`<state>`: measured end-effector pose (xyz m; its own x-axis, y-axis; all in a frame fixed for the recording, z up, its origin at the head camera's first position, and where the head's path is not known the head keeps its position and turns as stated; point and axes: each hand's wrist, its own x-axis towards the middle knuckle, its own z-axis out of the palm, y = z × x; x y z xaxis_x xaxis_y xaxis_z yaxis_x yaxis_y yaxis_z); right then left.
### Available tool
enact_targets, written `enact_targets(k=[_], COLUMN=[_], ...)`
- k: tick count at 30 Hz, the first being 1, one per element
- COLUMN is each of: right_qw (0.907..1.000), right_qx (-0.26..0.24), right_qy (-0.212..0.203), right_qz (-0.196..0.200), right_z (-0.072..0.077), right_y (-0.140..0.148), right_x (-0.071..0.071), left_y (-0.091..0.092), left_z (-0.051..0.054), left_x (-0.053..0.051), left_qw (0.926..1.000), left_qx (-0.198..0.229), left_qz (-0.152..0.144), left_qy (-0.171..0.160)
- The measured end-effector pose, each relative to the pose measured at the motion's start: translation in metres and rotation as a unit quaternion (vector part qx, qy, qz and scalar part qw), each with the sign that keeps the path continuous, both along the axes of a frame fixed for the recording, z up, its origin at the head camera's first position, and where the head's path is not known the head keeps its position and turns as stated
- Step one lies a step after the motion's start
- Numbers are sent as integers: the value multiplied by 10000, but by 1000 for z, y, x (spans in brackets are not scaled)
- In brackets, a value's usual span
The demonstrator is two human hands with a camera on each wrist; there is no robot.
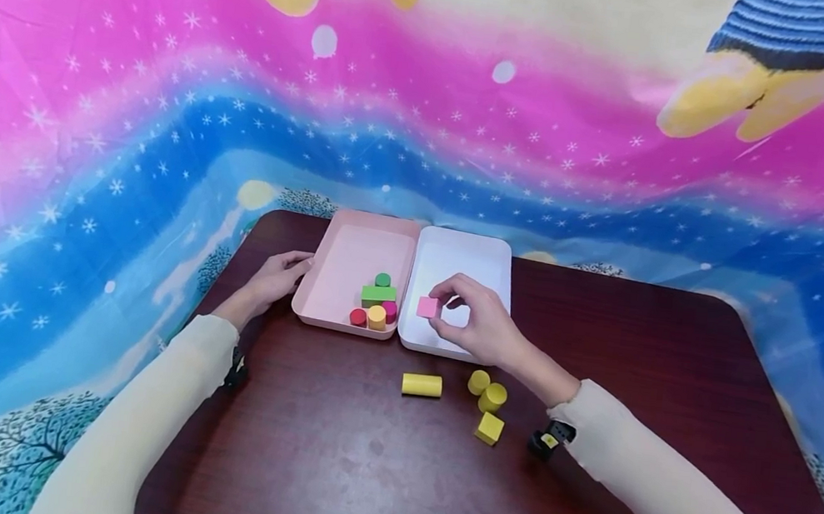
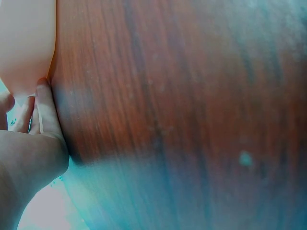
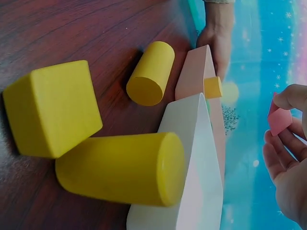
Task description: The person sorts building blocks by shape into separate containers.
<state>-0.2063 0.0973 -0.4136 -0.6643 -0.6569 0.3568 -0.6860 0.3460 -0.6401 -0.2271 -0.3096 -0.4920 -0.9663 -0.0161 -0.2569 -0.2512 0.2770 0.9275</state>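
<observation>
My right hand (image 1: 484, 323) pinches a small pink block (image 1: 428, 307) between thumb and fingers, held above the white tray (image 1: 462, 240). In the right wrist view the same pink block (image 3: 280, 120) sits at the fingertips, raised higher than the trays. My left hand (image 1: 272, 282) rests against the left side of the pink tray (image 1: 370, 223), its fingers fairly straight. The left wrist view shows those fingers (image 2: 45, 103) touching the tray's outer wall. Inside the pink tray, at its near right corner, are a green rectangular block (image 1: 378, 296), a green cylinder (image 1: 383, 280), and red, orange and magenta pieces.
Nearer than the trays, a yellow cylinder (image 1: 422, 385) lies on its side on the dark wooden table (image 1: 331, 450). Two more yellow cylinders (image 1: 492, 398) and a yellow cube (image 1: 489, 428) stand under the right forearm. A patterned cloth (image 1: 424, 141) hangs behind the table.
</observation>
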Motion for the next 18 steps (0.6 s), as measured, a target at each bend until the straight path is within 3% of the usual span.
enact_targets(k=[18], right_qw=[9989], right_qx=[-46], right_qy=[-415], right_qz=[-203], right_z=[1], right_y=[-29], right_x=[-18], left_y=[-3], left_z=[-8], left_x=[-3], left_qw=[9998], left_qx=[-152], left_qz=[29], left_qy=[99])
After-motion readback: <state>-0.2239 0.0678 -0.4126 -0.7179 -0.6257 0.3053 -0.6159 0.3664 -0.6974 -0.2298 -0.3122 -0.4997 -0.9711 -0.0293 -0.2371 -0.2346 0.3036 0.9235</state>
